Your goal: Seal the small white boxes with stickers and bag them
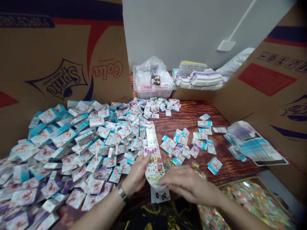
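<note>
Printed strip of small coloured pictures (151, 172), held above the near edge of a wood-grained desk (192, 116), between the person's two hands. The left hand (137, 174) is clamped on the strip, thumb uppermost; a dark wristband (122, 192) circles its wrist. The right hand (188, 183) lies just beside it, fingers bent over the strip's lower part; whether they grip it cannot be told. A second printed strip (151, 133) extends beyond the first. Small multicoloured pieces (168, 162) lie close to the hands. To the left spreads a large heap of small boxes (79, 137); to the right, a looser group of boxes (182, 140) and a fanned stack of flat cartons (256, 147). At lower right, a tray (260, 180) contains colourful packets (254, 201). At the rear stands a clear plastic tub (153, 92). Large printed cardboard panels (105, 41) flank the desk.
</note>
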Motion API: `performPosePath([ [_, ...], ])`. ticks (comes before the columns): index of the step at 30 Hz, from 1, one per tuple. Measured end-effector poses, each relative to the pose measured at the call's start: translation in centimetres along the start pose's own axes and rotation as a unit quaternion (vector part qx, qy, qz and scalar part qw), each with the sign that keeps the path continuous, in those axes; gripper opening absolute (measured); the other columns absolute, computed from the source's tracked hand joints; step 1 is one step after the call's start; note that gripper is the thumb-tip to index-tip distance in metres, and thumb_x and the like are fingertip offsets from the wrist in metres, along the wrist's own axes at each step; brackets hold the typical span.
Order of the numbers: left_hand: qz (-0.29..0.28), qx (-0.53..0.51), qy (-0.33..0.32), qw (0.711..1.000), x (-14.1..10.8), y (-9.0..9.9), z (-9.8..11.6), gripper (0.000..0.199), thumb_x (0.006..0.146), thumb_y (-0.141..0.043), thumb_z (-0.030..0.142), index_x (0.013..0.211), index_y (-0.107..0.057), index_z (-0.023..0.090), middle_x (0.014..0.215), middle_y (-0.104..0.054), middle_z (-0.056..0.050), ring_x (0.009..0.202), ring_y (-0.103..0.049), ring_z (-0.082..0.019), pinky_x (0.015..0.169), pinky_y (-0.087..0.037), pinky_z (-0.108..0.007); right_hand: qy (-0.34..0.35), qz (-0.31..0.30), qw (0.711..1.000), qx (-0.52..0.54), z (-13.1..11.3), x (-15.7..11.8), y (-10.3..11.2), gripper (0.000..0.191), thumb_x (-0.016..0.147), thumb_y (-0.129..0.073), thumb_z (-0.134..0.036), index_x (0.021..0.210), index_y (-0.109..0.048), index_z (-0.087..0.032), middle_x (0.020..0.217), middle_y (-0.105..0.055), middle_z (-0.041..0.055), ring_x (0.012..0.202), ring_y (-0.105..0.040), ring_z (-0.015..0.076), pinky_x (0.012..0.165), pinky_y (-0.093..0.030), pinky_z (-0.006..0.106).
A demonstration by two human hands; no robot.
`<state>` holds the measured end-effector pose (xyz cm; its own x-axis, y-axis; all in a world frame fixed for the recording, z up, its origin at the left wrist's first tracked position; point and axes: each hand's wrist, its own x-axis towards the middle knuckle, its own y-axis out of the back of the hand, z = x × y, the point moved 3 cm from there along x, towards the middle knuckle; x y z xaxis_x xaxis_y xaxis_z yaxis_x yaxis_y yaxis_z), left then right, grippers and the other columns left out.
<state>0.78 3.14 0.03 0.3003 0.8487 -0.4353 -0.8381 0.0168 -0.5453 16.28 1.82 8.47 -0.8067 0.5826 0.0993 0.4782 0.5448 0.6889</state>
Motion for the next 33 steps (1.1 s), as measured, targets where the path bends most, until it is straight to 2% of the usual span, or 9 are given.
performPosePath([
  [4,-0.085,0.290,-0.124,0.945,-1.2,-0.4,0.5,0.043,0.091,-0.036,0.052,0.096,-0.060,0.016,0.093,-0.064,-0.007,0.086,-0.057,-0.020,0.081,-0.045,-0.034,-0.114,0.221,0.968,-0.014,3.0,1.0,1.0,0.023,0.094,-0.044,-0.024,0.105,-0.065,-0.024,0.089,-0.069,0.0020,0.081,-0.063,0.0157,0.071,-0.050,0.029],
  [7,-0.104,0.472,-0.167,0.859,-2.2,-0.7,0.6,0.036,0.087,-0.046,0.049,0.093,-0.058,0.016,0.088,-0.061,-0.005,0.079,-0.053,-0.019,0.075,-0.042,-0.031,-0.123,0.245,0.961,-0.035,4.5,2.0,0.6,0.021,0.094,-0.046,-0.026,0.097,-0.066,-0.020,0.084,-0.068,0.0037,0.078,-0.063,0.0162,0.070,-0.049,0.028],
  [9,-0.110,0.515,-0.167,0.834,-2.6,-0.8,0.7,0.032,0.087,-0.046,0.046,0.090,-0.055,0.016,0.085,-0.060,-0.004,0.077,-0.051,-0.017,0.075,-0.041,-0.030,-0.106,0.230,0.966,-0.055,4.7,2.6,0.1,0.021,0.094,-0.046,-0.025,0.098,-0.066,-0.019,0.086,-0.068,0.0045,0.080,-0.062,0.0165,0.073,-0.049,0.028],
  [13,-0.160,0.431,-0.133,0.878,-2.6,-1.3,0.8,0.039,0.091,-0.035,0.048,0.090,-0.055,0.015,0.089,-0.059,-0.005,0.082,-0.052,-0.018,0.078,-0.042,-0.030,-0.095,0.252,0.958,-0.101,4.3,2.8,-0.4,0.022,0.094,-0.045,-0.024,0.101,-0.065,-0.019,0.086,-0.067,0.0051,0.081,-0.062,0.0167,0.074,-0.049,0.028],
  [15,-0.169,0.388,-0.110,0.899,-2.3,-1.4,0.8,0.042,0.085,-0.045,0.053,0.096,-0.056,0.015,0.090,-0.060,-0.005,0.084,-0.052,-0.019,0.078,-0.043,-0.030,-0.080,0.260,0.954,-0.126,4.0,2.9,-0.4,0.021,0.094,-0.045,-0.024,0.102,-0.064,-0.017,0.086,-0.067,0.0058,0.081,-0.062,0.0171,0.075,-0.049,0.029],
  [20,-0.128,0.376,-0.018,0.917,-1.9,-1.1,-0.1,0.041,0.084,-0.050,0.052,0.086,-0.062,0.013,0.083,-0.063,-0.005,0.077,-0.056,-0.019,0.074,-0.045,-0.031,-0.084,0.294,0.941,-0.143,4.1,3.0,-0.1,0.020,0.093,-0.046,-0.021,0.101,-0.064,-0.016,0.084,-0.066,0.0062,0.079,-0.062,0.0166,0.072,-0.050,0.029],
  [25,-0.071,0.069,0.062,0.993,-1.5,-0.6,-1.4,0.031,0.078,-0.063,0.041,0.095,-0.062,0.015,0.086,-0.065,-0.006,0.073,-0.061,-0.018,0.074,-0.048,-0.035,0.019,0.303,0.921,-0.243,2.9,2.1,-0.7,0.023,0.092,-0.046,-0.014,0.109,-0.062,-0.015,0.091,-0.067,0.0080,0.085,-0.061,0.0170,0.074,-0.050,0.030],
  [30,-0.107,-0.127,0.069,0.984,-1.3,-0.4,-1.4,0.033,0.055,-0.068,0.001,0.084,-0.066,0.017,0.081,-0.063,0.000,0.077,-0.059,-0.014,0.073,-0.046,-0.026,0.114,0.196,0.916,-0.332,2.0,0.9,-3.3,0.025,0.091,-0.048,-0.017,0.113,-0.060,-0.013,0.105,-0.066,0.0091,0.099,-0.057,0.0220,0.087,-0.048,0.039],
  [33,-0.158,-0.123,0.080,0.977,-1.6,-0.4,-1.1,0.034,0.057,-0.065,0.002,0.088,-0.068,0.016,0.087,-0.064,-0.003,0.084,-0.058,-0.016,0.074,-0.046,-0.027,0.117,0.204,0.915,-0.328,2.2,0.5,-3.8,0.024,0.092,-0.045,-0.014,0.110,-0.061,-0.012,0.098,-0.067,0.0091,0.095,-0.056,0.0209,0.083,-0.049,0.037],
])
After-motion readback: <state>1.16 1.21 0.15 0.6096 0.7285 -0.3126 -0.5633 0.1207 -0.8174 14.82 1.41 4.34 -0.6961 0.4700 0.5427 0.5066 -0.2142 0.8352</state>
